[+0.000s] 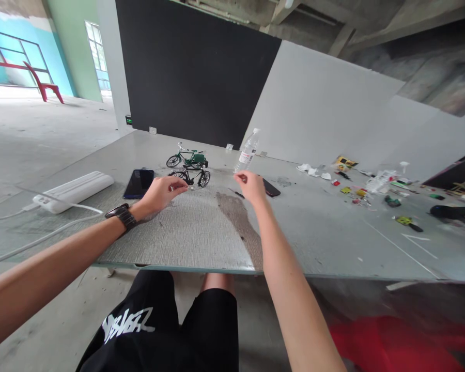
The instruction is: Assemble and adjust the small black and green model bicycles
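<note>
While hands [159, 191] [251, 187] curl, grip unclear, black bicycle [191, 180] partly covered.

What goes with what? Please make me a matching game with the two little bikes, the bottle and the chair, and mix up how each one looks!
Things
1. Bottle
2. Back bike
3. Chair
4. Front bike

Looks
A. red, standing far off on the floor
B. black, on the table
C. see-through, with a label
D. green, on the table

Right pairs
1-C, 2-D, 3-A, 4-B
</note>
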